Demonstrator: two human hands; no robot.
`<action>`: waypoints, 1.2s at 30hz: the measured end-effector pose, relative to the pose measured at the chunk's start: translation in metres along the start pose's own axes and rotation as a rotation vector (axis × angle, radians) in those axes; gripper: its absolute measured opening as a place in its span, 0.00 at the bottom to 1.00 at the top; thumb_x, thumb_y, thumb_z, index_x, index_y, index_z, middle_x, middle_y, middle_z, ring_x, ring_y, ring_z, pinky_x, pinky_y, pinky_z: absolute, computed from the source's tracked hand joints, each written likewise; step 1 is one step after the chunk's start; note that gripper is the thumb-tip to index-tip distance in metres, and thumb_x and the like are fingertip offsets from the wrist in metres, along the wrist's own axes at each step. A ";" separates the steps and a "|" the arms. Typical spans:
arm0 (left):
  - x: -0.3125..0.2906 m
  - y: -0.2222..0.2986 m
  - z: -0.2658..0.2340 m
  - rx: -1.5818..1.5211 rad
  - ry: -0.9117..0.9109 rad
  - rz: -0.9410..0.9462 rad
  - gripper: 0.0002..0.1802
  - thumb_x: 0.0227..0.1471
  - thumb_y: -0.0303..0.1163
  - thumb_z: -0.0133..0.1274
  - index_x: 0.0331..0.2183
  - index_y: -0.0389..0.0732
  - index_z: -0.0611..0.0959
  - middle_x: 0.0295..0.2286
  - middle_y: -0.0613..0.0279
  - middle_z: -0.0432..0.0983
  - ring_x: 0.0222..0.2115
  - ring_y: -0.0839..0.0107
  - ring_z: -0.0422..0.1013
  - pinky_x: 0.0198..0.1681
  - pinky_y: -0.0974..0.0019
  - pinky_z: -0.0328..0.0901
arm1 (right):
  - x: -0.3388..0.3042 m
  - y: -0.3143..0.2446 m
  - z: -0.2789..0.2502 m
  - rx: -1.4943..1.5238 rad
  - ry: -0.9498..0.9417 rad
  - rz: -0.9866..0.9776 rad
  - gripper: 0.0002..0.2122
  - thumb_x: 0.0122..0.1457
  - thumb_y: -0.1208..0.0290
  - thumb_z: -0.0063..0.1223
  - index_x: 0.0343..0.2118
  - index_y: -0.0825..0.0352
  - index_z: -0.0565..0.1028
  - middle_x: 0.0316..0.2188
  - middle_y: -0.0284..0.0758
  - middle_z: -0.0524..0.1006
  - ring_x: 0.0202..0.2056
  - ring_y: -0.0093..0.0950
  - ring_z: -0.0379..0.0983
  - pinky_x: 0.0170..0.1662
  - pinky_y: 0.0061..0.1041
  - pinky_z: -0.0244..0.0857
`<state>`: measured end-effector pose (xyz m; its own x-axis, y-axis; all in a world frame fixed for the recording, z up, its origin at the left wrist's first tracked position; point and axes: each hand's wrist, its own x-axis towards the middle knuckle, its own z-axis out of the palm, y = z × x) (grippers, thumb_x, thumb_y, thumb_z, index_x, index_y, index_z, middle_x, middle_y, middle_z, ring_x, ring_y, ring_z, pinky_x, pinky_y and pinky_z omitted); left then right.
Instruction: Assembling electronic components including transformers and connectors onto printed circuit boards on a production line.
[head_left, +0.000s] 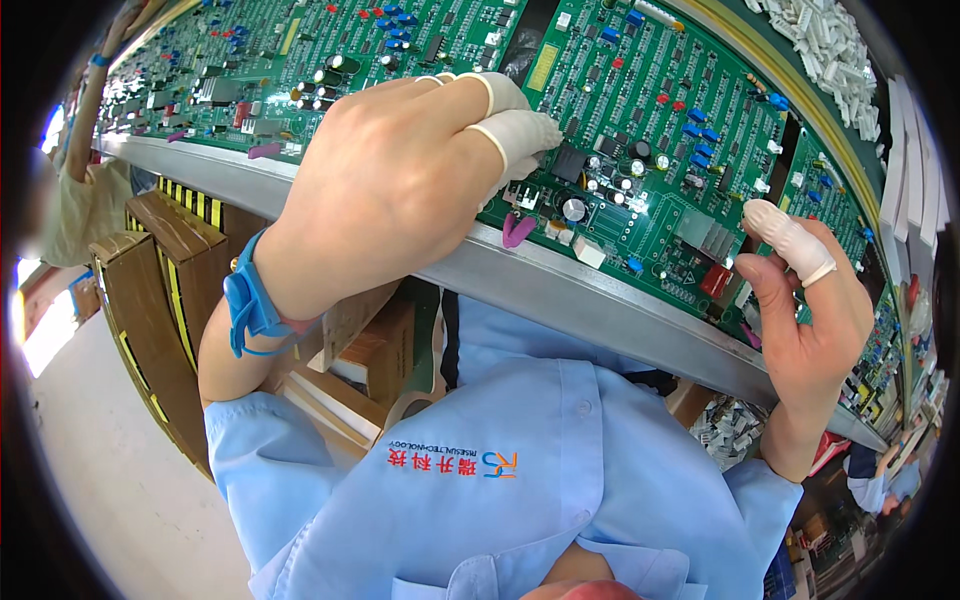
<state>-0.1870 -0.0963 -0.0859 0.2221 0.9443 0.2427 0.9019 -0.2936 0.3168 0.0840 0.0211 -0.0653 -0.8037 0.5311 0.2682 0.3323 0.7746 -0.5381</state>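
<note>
Several green circuit boards lie in a row along a grey metal rail (560,270). My left hand (410,170), with cream finger cots and a blue wrist strap (250,305), reaches over the middle circuit board (625,175). Its fingers are bunched together and pointed down at the parts; whatever they grip is hidden. Just below those fingertips is a white connector (522,195), close to a purple piece (518,230) on the board's edge. My right hand (815,290) hovers at this board's right end, beside a red component (715,280). Thumb and cot-covered index finger are apart, nothing visible between them.
White connectors are heaped (825,55) beyond the boards at the far right, and another pile of small parts (740,440) sits below the rail. Brown cartons (150,300) with yellow-and-black edges stand at the left. A person's sleeve (90,210) shows at far left.
</note>
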 end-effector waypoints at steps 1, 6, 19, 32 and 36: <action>-0.001 0.000 0.001 0.004 0.011 0.004 0.14 0.42 0.22 0.61 0.36 0.39 0.84 0.32 0.57 0.78 0.28 0.60 0.75 0.29 0.63 0.70 | -0.001 0.001 0.000 0.005 -0.001 0.001 0.15 0.47 0.81 0.65 0.41 0.70 0.79 0.26 0.41 0.77 0.21 0.29 0.72 0.22 0.22 0.64; -0.001 -0.001 0.001 0.023 0.027 0.074 0.15 0.41 0.22 0.62 0.36 0.39 0.84 0.32 0.58 0.79 0.27 0.62 0.75 0.27 0.65 0.69 | -0.005 0.002 -0.005 -0.031 -0.028 0.024 0.14 0.52 0.82 0.61 0.43 0.69 0.78 0.32 0.39 0.78 0.26 0.24 0.72 0.30 0.19 0.65; -0.001 -0.010 -0.010 0.054 -0.072 0.174 0.20 0.36 0.25 0.57 0.38 0.41 0.85 0.33 0.60 0.79 0.29 0.61 0.75 0.31 0.63 0.70 | 0.002 -0.004 0.001 -0.036 -0.006 -0.050 0.14 0.48 0.84 0.62 0.41 0.71 0.79 0.30 0.42 0.78 0.25 0.30 0.74 0.26 0.23 0.66; -0.139 0.024 -0.127 0.868 0.433 -0.494 0.13 0.47 0.25 0.55 0.37 0.47 0.86 0.35 0.59 0.81 0.33 0.59 0.77 0.36 0.61 0.72 | -0.017 0.042 -0.042 -0.058 -0.088 0.149 0.13 0.65 0.78 0.48 0.51 0.71 0.75 0.41 0.36 0.78 0.41 0.23 0.74 0.44 0.20 0.68; -0.235 0.023 -0.194 0.915 0.244 -1.089 0.16 0.49 0.40 0.56 0.38 0.41 0.83 0.35 0.48 0.78 0.36 0.51 0.75 0.40 0.55 0.69 | -0.037 0.036 -0.057 -0.138 -0.011 0.096 0.12 0.62 0.81 0.50 0.49 0.71 0.76 0.40 0.38 0.79 0.40 0.27 0.75 0.44 0.23 0.69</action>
<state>-0.2908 -0.3537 0.0424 -0.7010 0.5570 0.4453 0.5163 0.8272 -0.2218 0.1537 0.0494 -0.0490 -0.7704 0.6015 0.2114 0.4718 0.7609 -0.4455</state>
